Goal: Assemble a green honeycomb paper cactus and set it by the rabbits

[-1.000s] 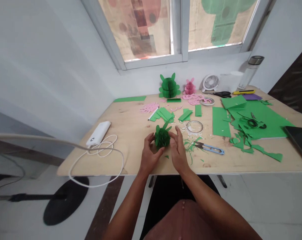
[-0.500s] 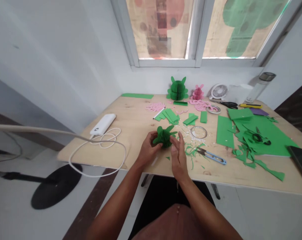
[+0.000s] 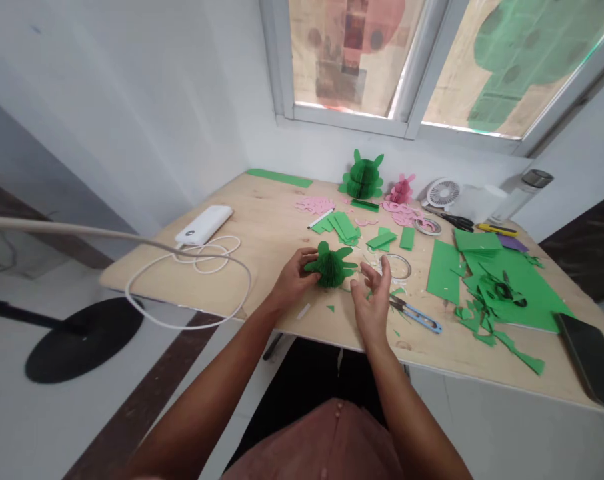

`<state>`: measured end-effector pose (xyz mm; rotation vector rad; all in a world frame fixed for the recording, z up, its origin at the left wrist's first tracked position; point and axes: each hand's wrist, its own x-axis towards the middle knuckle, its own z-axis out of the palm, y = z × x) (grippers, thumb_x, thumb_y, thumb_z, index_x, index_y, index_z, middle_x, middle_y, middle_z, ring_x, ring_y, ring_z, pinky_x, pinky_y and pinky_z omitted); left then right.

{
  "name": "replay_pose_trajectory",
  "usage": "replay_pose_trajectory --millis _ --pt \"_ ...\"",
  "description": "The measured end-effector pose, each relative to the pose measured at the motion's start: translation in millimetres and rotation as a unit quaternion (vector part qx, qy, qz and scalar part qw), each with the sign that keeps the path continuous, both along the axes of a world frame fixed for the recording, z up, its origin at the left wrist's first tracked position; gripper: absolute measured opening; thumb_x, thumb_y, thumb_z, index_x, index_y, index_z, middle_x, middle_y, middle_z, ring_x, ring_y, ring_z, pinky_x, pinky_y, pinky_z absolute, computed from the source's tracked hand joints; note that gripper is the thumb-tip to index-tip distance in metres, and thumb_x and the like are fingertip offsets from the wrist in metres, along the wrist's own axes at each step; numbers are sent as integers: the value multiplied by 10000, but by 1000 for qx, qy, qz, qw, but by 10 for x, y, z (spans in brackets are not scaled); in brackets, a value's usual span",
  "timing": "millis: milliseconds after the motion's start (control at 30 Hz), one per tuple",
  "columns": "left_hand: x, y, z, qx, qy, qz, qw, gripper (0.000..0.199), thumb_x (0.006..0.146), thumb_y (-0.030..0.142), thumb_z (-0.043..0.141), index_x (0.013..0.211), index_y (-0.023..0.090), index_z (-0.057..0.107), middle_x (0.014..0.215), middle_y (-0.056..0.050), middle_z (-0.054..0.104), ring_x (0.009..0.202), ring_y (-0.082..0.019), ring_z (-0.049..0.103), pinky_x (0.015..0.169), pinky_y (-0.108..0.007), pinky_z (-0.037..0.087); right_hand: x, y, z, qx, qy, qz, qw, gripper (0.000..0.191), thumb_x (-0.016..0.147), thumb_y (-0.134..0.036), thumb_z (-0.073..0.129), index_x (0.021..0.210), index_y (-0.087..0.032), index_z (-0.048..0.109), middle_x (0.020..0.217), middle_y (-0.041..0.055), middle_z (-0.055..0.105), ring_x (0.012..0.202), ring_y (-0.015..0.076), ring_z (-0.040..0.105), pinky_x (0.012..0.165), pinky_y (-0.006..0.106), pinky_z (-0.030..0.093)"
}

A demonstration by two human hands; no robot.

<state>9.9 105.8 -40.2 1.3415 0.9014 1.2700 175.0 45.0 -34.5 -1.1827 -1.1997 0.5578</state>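
Observation:
A small green folded-paper figure (image 3: 331, 268) with rounded ears and side limbs stands upright near the front of the wooden table. My left hand (image 3: 298, 275) is at its left side, thumb in front and fingers behind, pinching its left limb. To its right, my right hand (image 3: 373, 293) is apart from the figure, fingers spread and holding nothing. Blue-handled thread snips (image 3: 422, 316) lie just beyond that hand. Behind it rests a roll of narrow tape (image 3: 398, 266), partly hidden by the fingers. A green paper scrap (image 3: 331, 308) lies in front of the figure.
At the back stand a larger green paper figure (image 3: 364, 179), a pink one (image 3: 401, 189) and a small fan (image 3: 443, 193). Green sheets (image 3: 445, 270) and offcuts cover the right side, near a dark phone (image 3: 589, 357). A power bank (image 3: 205, 225) with looped cable lies left.
My right hand has drawn away from the figure to the right and its fingers have spread. My left hand stays at the figure. The camera view has tilted and shifted.

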Motion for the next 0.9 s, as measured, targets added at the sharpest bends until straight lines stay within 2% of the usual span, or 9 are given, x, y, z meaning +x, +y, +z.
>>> replay_pose_trajectory --millis 200,300,433,633,900 --pt "-3 29 21 2 7 -9 1000 497 653 222 708 1122 201 546 1108 -101 640 986 -252 646 810 -416 543 102 246 57 -37 -51 88 994 944 746 -326 686 1504 -243 129 1211 131 585 1226 261 514 1028 519 377" --pt "5 54 11 5 10 -15 1000 485 655 220 706 1113 195 548 1096 -102 644 995 -250 641 828 -419 534 153 362 87 -60 -57 124 989 999 711 -358 724 1507 -251 131 1187 123 584 1193 274 527 983 512 412" --pt "8 83 -9 9 14 -15 1000 496 646 213 715 1114 202 552 1103 -95 636 996 -245 637 833 -411 530 189 491 109 -78 -65 160 982 1045 692 -373 751 1514 -270 114 1045 76 613 1083 267 570 912 472 455" --pt "5 99 -41 13 13 -9 1000 462 654 220 703 1091 196 556 1120 -91 619 960 -227 636 788 -371 532 160 555 85 -84 -64 161 981 1019 692 -376 753 1510 -263 157 911 28 576 977 247 591 815 402 481" --pt "1 99 -71 15 -5 -8 1000 405 661 230 700 1030 185 540 997 -50 644 894 -193 633 781 -338 519 133 550 75 -83 -16 156 984 993 695 -343 741 1505 -278 171 904 20 581 964 224 590 757 335 480"
